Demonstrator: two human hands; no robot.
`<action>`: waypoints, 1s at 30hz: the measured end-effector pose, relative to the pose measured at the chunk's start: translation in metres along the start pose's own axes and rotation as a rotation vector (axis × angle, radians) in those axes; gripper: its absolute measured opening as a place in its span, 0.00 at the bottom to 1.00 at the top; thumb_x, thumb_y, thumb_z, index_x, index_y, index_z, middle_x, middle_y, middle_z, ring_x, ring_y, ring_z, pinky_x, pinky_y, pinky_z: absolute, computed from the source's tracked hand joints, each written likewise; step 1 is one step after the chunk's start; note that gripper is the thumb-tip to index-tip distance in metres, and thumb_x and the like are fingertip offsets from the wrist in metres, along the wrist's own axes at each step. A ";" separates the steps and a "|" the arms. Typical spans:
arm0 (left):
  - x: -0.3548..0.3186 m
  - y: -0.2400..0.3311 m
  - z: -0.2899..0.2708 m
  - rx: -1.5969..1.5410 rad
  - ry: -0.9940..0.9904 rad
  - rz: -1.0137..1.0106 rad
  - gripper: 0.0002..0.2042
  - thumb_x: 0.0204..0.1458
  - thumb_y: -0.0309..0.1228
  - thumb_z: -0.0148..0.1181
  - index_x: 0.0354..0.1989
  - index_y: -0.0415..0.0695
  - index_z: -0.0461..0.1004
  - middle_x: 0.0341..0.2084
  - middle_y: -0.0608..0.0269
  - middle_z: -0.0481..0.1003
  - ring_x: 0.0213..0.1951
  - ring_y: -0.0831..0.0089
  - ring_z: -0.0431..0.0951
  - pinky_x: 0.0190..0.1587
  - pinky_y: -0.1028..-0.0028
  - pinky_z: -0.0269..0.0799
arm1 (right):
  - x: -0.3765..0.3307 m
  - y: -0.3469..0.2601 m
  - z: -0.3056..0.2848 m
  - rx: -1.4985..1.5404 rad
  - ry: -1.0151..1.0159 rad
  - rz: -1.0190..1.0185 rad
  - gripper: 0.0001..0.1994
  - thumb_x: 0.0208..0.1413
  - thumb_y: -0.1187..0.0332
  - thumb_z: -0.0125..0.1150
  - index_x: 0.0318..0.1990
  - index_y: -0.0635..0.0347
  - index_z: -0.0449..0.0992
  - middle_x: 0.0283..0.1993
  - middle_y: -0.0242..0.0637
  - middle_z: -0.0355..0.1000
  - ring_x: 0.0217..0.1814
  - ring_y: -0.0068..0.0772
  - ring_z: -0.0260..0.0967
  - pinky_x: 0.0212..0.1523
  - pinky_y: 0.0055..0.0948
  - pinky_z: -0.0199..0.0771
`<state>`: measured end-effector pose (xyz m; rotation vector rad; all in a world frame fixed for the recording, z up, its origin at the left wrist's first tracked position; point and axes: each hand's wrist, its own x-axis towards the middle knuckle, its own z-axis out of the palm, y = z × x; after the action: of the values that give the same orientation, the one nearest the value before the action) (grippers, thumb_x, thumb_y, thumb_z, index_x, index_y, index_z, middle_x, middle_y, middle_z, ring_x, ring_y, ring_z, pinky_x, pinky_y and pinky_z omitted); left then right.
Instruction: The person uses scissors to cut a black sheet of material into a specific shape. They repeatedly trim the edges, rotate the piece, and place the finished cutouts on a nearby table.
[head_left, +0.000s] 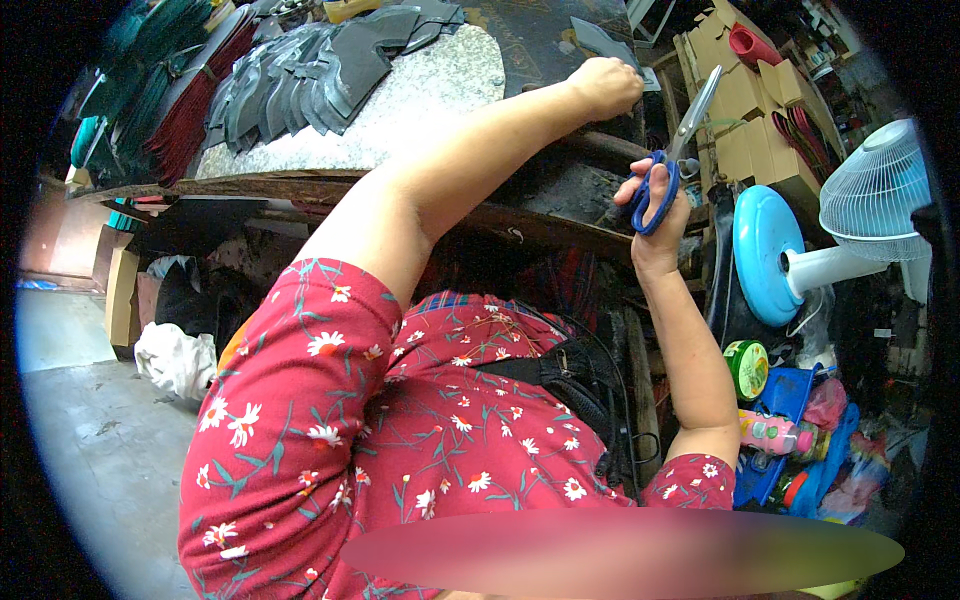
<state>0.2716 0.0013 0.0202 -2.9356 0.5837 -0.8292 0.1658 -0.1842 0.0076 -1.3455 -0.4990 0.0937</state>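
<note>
My right hand (665, 225) holds a pair of scissors (690, 130) with blue handles. Its fingers are in the handle loops, and the metal blades point up and away. Stretched across the table, my left hand (607, 88) has its fingers curled closed near the dark tabletop's right edge. The back of that hand faces me, so anything inside the fingers is hidden. Just beyond it lies a flat grey piece (600, 40). Many similar dark grey cut pieces (300, 85) overlap in a fanned pile on a light speckled board (440, 110), left of my forearm.
Bundles of teal strips (130, 90) and dark red strips (205, 95) lie at the far left. Cardboard boxes (745, 90) stand at the right, beyond a blue and white fan (770, 255). Bottles and a green-lidded tub (747, 370) are beside my right elbow.
</note>
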 end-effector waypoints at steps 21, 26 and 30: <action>-0.146 0.036 -0.156 -1.906 0.785 -0.876 0.11 0.58 0.31 0.43 0.42 0.40 0.71 0.38 0.52 0.75 0.41 0.59 0.76 0.48 0.65 0.71 | -0.027 -0.063 0.004 0.116 -0.242 0.205 0.26 0.43 0.70 0.70 0.51 0.59 0.66 0.45 0.29 0.65 0.50 0.23 0.61 0.55 0.27 0.60; -0.162 0.053 -0.147 -2.320 0.616 -0.753 0.20 0.60 0.42 0.41 0.51 0.40 0.67 0.47 0.55 0.73 0.49 0.67 0.73 0.54 0.67 0.67 | -0.038 -0.075 0.020 0.125 -0.255 0.282 0.25 0.39 0.75 0.71 0.48 0.62 0.70 0.42 0.31 0.69 0.44 0.25 0.68 0.49 0.25 0.67; -0.170 0.105 -0.136 -2.195 0.343 -0.390 0.39 0.50 0.57 0.56 0.62 0.39 0.55 0.58 0.56 0.62 0.58 0.68 0.63 0.59 0.67 0.57 | -0.035 -0.076 0.025 -0.039 -0.245 0.300 0.22 0.41 0.75 0.69 0.47 0.63 0.71 0.44 0.34 0.72 0.44 0.27 0.69 0.49 0.25 0.68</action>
<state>0.0322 -0.0253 0.0378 -4.8579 1.9975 -0.9619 0.1081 -0.1918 0.0726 -1.4479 -0.5019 0.5027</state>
